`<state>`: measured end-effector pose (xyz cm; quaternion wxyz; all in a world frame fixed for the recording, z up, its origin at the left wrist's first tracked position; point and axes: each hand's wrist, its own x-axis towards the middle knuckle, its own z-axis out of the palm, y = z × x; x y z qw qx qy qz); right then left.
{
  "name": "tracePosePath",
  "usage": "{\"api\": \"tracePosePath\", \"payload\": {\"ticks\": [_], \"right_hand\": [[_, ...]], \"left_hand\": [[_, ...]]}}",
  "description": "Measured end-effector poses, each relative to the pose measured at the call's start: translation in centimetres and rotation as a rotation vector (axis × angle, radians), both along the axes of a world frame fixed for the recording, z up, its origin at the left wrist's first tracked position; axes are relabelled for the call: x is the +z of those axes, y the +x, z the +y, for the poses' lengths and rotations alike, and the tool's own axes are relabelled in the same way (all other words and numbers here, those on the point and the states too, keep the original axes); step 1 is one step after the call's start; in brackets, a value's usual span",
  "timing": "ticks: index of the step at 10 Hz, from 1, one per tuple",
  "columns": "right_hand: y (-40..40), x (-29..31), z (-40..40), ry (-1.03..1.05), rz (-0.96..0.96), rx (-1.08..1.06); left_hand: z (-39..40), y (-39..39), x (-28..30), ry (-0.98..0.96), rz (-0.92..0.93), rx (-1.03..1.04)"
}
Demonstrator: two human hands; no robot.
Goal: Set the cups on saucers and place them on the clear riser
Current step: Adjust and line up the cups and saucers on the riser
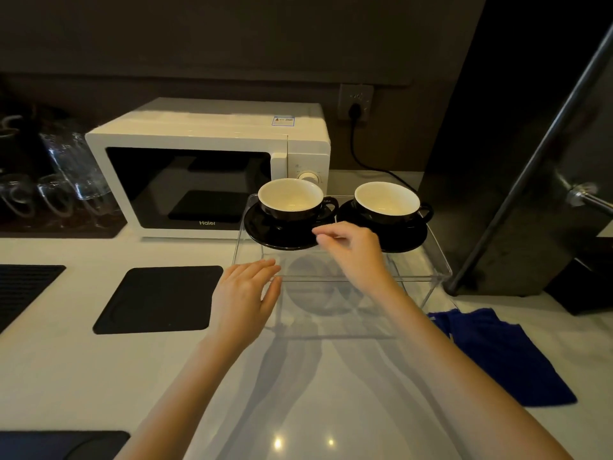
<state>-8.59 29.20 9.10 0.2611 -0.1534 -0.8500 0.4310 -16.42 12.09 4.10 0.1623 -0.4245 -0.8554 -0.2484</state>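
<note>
left hand (244, 295) lies flat and open against the clear riser (428, 273) front edge, likely steadying it; right hand (351, 250) hovers loosely pinched, holding nothing. just beyond its fingertips both cups (291, 199) sit upright on saucers (282, 232) side by side, handles pointing right.

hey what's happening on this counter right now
A person is arranging coffee things. Two black cups, the left cup and the right cup, each sit on a black saucer on the clear riser beside the microwave. The left hand rests at the riser's front edge; the right hand hovers by the saucers, holding nothing.
</note>
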Motion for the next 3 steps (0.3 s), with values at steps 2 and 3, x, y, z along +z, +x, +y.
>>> {"api": "tracePosePath", "payload": {"ticks": [2, 3], "right_hand": [[6.8, 8.2, -0.8, -0.229, 0.301, -0.002], [12.1, 12.7, -2.8, -0.241, 0.579, 0.114]], "left_hand": [[-0.1, 0.3, 2.8, 0.02, -0.213, 0.003], [-0.7, 2.0, 3.2, 0.144, -0.181, -0.002]]}}
